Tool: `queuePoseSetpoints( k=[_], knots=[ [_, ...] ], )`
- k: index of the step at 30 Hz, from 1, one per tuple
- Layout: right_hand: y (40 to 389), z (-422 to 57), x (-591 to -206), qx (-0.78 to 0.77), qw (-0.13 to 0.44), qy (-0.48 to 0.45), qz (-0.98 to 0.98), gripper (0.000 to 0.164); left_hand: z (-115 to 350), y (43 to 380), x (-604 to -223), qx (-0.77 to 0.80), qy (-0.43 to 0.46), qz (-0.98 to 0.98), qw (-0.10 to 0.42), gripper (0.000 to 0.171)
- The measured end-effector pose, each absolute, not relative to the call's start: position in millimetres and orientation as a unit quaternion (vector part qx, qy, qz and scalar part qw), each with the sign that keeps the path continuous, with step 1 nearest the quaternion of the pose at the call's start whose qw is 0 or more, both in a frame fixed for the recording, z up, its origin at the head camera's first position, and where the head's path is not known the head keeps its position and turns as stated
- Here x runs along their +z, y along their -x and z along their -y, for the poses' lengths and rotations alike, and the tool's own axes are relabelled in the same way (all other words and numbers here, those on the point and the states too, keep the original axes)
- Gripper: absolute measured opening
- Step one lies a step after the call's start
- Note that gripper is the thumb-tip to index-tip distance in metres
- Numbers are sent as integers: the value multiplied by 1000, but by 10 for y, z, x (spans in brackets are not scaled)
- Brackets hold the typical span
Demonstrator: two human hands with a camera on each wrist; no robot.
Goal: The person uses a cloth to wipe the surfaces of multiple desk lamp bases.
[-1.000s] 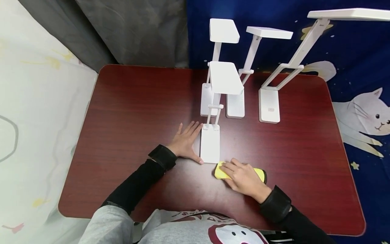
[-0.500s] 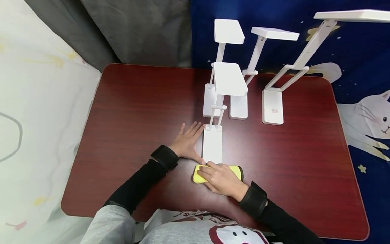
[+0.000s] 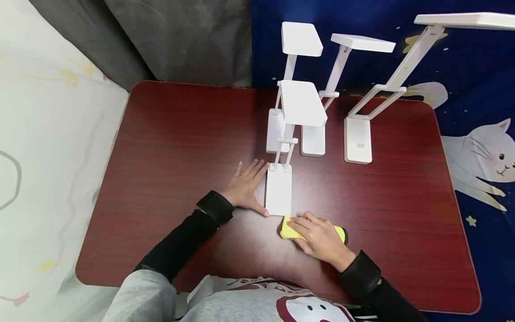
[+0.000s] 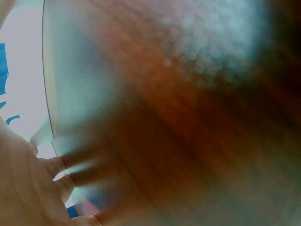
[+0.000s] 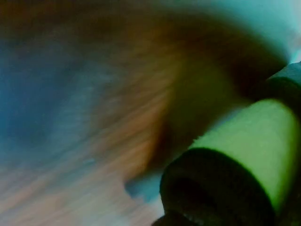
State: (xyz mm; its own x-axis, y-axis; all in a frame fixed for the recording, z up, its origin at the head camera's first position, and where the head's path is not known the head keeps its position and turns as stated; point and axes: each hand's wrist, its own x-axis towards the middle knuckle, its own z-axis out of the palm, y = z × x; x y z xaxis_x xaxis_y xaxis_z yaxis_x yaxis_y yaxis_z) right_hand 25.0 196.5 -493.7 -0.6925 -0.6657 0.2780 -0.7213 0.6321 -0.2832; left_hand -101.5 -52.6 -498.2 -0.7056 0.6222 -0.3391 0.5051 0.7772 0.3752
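Note:
My left hand [image 3: 246,189] lies with fingers spread at the left side of a white desk lamp's base [image 3: 279,191]. Its thumb reaches the base's near corner; in the left wrist view the hand [image 4: 28,181] shows only at the left edge. My right hand [image 3: 319,238] holds a folded yellow cloth [image 3: 288,229] with a dark edge down on the table, just in front of the base. The right wrist view shows the rolled cloth [image 5: 254,141] blurred, with its dark border towards the camera. The lamp's head [image 3: 302,103] stands raised above its jointed arm.
More white desk lamps stand behind: one at the back [image 3: 301,39], one beside it [image 3: 313,141], and a larger one [image 3: 358,141] to the right. The reddish-brown table [image 3: 181,129] has rounded corners. A grey curtain [image 3: 193,40] and a blue printed cloth [image 3: 479,89] hang behind.
My right hand slid the yellow cloth left along the front of the lamp base, then back right to about where it was. My left hand has stayed beside the base.

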Motion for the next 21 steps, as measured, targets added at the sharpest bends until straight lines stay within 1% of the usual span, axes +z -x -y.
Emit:
queuePoseSetpoints(
  k=[4, 7, 12, 16, 18, 21],
  knots=[
    [-217, -2032, -4927, 232, 67, -352, 905, 35, 549, 1023, -4976, 127, -307, -916, 224, 145],
    [-86, -2070, -4873, 275, 78, -331, 899, 34, 563, 1028, -4976, 131, -308, -915, 224, 146],
    [408, -1999, -4727, 307, 107, -313, 892, 36, 578, 1044, -4960, 125, -302, -919, 222, 146],
    [757, -1877, -4727, 274, 99, -326, 899, 35, 569, 1033, -4953, 132, -302, -918, 221, 146],
    [821, -1851, -4758, 263, 93, -334, 900, 34, 559, 1017, -4954, 136, -307, -916, 221, 145],
    [790, -1847, -4784, 261, 89, -342, 898, 33, 546, 996, -4936, 131, -309, -915, 223, 146]
  ],
)
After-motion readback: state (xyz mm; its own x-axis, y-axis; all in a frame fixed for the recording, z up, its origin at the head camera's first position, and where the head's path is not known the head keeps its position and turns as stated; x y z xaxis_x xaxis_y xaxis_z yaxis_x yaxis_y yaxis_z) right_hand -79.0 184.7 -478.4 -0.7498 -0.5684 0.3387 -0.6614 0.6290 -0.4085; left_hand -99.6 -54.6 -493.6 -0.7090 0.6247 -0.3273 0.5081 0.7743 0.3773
